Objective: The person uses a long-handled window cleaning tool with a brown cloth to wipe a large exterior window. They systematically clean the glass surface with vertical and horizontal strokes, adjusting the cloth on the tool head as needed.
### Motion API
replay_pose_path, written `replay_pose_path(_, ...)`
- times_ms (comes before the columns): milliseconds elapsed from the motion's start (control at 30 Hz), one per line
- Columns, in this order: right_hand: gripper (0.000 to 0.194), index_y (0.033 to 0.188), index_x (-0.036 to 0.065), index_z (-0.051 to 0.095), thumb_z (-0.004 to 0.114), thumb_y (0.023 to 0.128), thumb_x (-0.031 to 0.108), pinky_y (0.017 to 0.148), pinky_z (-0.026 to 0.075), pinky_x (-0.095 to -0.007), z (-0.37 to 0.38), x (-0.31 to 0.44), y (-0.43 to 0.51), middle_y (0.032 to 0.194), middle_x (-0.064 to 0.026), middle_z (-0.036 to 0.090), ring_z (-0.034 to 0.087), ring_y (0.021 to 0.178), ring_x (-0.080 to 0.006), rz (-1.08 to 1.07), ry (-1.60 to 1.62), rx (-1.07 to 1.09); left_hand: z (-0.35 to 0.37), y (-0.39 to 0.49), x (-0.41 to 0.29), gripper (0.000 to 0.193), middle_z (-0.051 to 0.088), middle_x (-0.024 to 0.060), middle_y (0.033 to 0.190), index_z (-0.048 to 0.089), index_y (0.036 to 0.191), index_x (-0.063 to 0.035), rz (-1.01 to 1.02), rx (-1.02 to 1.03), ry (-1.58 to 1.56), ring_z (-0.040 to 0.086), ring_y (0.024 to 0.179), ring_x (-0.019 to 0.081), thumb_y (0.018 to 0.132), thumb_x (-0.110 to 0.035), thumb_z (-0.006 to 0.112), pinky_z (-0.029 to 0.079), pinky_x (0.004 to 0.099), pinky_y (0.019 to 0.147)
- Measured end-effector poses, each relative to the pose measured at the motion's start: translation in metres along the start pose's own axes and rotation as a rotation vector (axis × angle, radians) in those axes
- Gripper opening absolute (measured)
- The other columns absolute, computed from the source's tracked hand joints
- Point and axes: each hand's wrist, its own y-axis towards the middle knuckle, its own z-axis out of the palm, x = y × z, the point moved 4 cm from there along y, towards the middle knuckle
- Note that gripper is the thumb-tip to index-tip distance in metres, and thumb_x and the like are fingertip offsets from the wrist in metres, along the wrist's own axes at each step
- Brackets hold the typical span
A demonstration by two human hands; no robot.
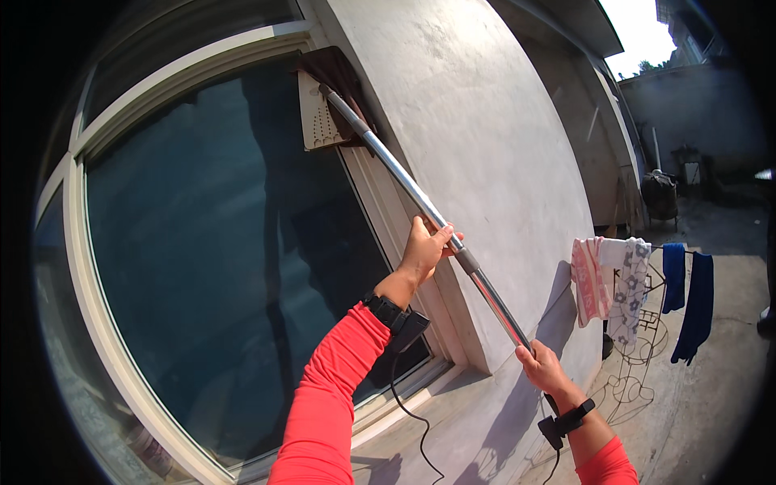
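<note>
My left hand (424, 245) is closed around the middle of a telescopic metal pole (403, 177), just above a grey joint collar. Lower down, my right hand (541, 365) grips the pole near its bottom end. At the top, the pole joins a flat beige mop head (318, 118) with a dark brown cloth (339, 70) around it. Head and cloth lie over the upper right corner of a window pane (200, 242), against the frame. Both wrists wear black straps with small devices and cables.
A plastered wall (479, 133) stands right of the window, with a sill (448, 388) below. At right, a metal rack (636, 364) holds hanging towels (627, 291) and dark blue cloths (694, 309). A dark container (659, 195) stands farther back in the concrete yard.
</note>
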Motion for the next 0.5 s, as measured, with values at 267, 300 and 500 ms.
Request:
replay_pose_path(267,0.048,0.080,0.002,0.048,0.065,0.088,0.046,0.059,0.046,-0.0456,-0.035,-0.099,-0.052,0.066,-0.0184,0.060,0.060,0.066,-0.0396,0.074,-0.190,-0.091,0.033,0.006,0.044,0.034,0.053,0.0140,0.099,0.031,0.107,-0.0010,0.077,-0.027,0.021,0.067,0.086,0.0229,0.092,-0.005,0.061,0.063,0.0365,0.066)
replay_pose_path(300,0.046,0.080,0.003,0.048,0.067,0.087,0.044,0.059,0.046,-0.0458,-0.039,-0.113,-0.064,0.066,-0.0181,0.060,0.061,0.066,-0.0400,0.100,-0.238,-0.130,0.040,0.003,0.054,0.036,0.052,0.0143,0.101,0.029,0.108,-0.0001,0.048,-0.007,0.061,0.067,0.086,0.0228,0.092,-0.005,0.061,0.063,0.0363,0.066)
replay_pose_path(500,0.041,0.081,0.004,0.048,0.071,0.084,0.037,0.059,0.047,-0.0486,-0.038,-0.149,-0.093,0.069,-0.0199,0.063,0.061,0.068,-0.0436,0.109,-0.323,-0.262,0.072,-0.010,0.083,0.037,0.051,0.0154,0.105,0.028,0.109,0.0012,0.063,0.041,0.039,0.067,0.087,0.0231,0.092,-0.005,0.061,0.063,0.0360,0.064)
